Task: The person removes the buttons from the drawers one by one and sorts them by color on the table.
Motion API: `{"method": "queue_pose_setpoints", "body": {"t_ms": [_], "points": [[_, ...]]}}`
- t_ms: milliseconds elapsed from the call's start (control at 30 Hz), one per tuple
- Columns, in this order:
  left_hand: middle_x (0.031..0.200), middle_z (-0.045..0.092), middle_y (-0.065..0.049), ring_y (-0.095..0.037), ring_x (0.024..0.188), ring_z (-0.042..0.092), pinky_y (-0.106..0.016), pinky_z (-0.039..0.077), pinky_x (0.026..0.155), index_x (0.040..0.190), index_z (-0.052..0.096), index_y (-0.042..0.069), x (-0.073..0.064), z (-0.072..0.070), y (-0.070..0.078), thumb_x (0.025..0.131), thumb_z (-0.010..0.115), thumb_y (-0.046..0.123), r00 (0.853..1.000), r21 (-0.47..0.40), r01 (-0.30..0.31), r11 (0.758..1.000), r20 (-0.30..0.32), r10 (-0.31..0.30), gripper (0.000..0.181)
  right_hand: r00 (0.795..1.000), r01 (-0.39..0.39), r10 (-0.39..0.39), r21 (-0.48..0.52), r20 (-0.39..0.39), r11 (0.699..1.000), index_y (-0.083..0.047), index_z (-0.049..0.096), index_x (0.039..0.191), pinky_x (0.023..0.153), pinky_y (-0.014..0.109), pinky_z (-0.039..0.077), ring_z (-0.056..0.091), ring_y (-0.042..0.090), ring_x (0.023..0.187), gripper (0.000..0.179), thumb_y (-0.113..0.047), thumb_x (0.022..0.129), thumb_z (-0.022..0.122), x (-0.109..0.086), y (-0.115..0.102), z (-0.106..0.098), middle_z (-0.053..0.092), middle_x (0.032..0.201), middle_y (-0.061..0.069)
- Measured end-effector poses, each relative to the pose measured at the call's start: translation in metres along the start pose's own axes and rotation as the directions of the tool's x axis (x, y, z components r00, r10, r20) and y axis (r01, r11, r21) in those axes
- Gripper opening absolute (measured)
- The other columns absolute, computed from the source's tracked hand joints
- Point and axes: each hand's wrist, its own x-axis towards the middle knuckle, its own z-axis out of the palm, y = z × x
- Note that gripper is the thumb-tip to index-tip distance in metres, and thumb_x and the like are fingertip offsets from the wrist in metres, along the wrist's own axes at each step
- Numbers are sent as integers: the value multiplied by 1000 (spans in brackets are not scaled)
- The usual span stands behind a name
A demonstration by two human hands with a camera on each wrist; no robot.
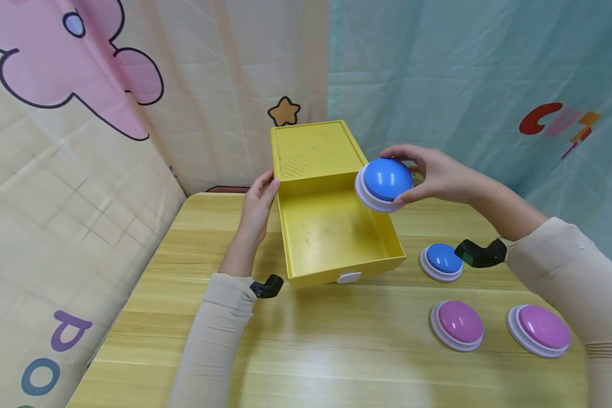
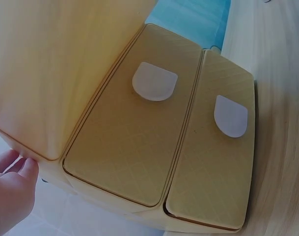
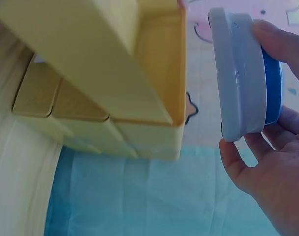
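A yellow drawer cabinet (image 1: 316, 150) stands at the back of the table, its top drawer (image 1: 336, 232) pulled out and bare inside. My left hand (image 1: 257, 204) touches the cabinet's left side near the top front corner with its fingertips. Over the drawer's right wall, my right hand (image 1: 428, 173) holds a blue push-button buzzer (image 1: 387, 178) by its rim, thumb and fingers on opposite sides. The buzzer is tilted, and its white base (image 3: 237, 78) faces the cabinet in the right wrist view. Below the open drawer, two closed drawers (image 2: 134, 132) show in the left wrist view.
Right of the cabinet, another blue buzzer (image 1: 443, 258) lies on the wooden table (image 1: 311, 351). Nearer the front are two pink buzzers, one on the left (image 1: 460, 321) and one on the right (image 1: 544, 327). Printed curtains (image 1: 413, 73) hang behind and at left.
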Motion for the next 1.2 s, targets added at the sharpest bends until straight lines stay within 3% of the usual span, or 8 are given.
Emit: {"method": "queue_pose_setpoints", "body": {"t_ms": [233, 467, 700, 767, 933, 1067, 1167, 1200], "points": [[136, 37, -12, -17, 122, 36, -27, 28, 101, 136, 32, -1, -1, 0, 0, 94, 49, 21, 1000, 7, -3, 1000, 2, 3, 51, 980, -144, 143, 1, -138, 990, -5, 37, 132, 81, 16, 42, 36, 21, 112, 70, -2, 73, 73, -44, 33, -11, 38, 128, 5], [135, 38, -11, -16, 122, 36, -27, 29, 100, 136, 33, 0, 0, 0, -1, 93, 50, 22, 1000, 11, -5, 1000, 4, 5, 51, 926, -252, 252, 39, -282, 967, -6, 32, 134, 73, 10, 41, 39, 12, 102, 68, 2, 77, 68, -95, 78, -19, 35, 126, 2], [134, 39, -10, -15, 121, 37, -27, 30, 100, 136, 34, 0, 0, 0, -1, 93, 50, 22, 1000, 14, -7, 1000, -10, 8, 50, 873, -356, 371, 105, -316, 929, -11, 26, 138, 69, 10, 43, 36, 4, 98, 64, -4, 85, 61, -146, 129, -19, 26, 129, 8], [134, 38, -10, -16, 121, 37, -27, 30, 100, 136, 34, 0, 0, 1, -1, 93, 50, 22, 1000, 13, -8, 1000, -8, 8, 50, 858, -381, 397, 114, -326, 917, -12, 24, 140, 69, 9, 42, 37, 8, 99, 64, -7, 86, 60, -160, 143, -17, 24, 130, 12], [135, 38, -12, -16, 122, 37, -27, 29, 100, 136, 33, -1, 1, 0, -2, 94, 49, 21, 1000, 6, -9, 1000, -4, 9, 50, 805, -482, 485, 98, -342, 871, -18, 21, 143, 65, 5, 36, 29, 40, 114, 69, -19, 87, 61, -190, 174, -10, 21, 133, 20], [136, 36, -12, -17, 122, 36, -26, 29, 100, 137, 32, 0, 1, 0, -1, 94, 49, 20, 1000, -1, -6, 1000, 6, 6, 50, 774, -542, 541, 98, -330, 835, -14, 15, 145, 87, 25, 40, 17, 52, 118, 74, -25, 87, 60, -204, 194, -4, 12, 139, 28], [137, 35, -14, -18, 123, 35, -27, 29, 101, 137, 30, -2, -4, 2, 8, 95, 47, 18, 1000, 13, 3, 1000, 14, -3, 50, 761, -561, 566, 119, -317, 820, -3, 10, 144, 94, 59, 25, 12, 54, 119, 78, -27, 88, 59, -210, 206, 1, 7, 139, 35], [137, 34, -14, -18, 123, 35, -27, 29, 101, 137, 30, -2, -6, 3, 11, 95, 47, 17, 1000, 15, 5, 1000, 17, -5, 50, 755, -569, 575, 122, -315, 813, 0, 10, 143, 95, 60, 23, 12, 54, 119, 80, -27, 87, 60, -211, 210, 3, 7, 138, 36]]}}
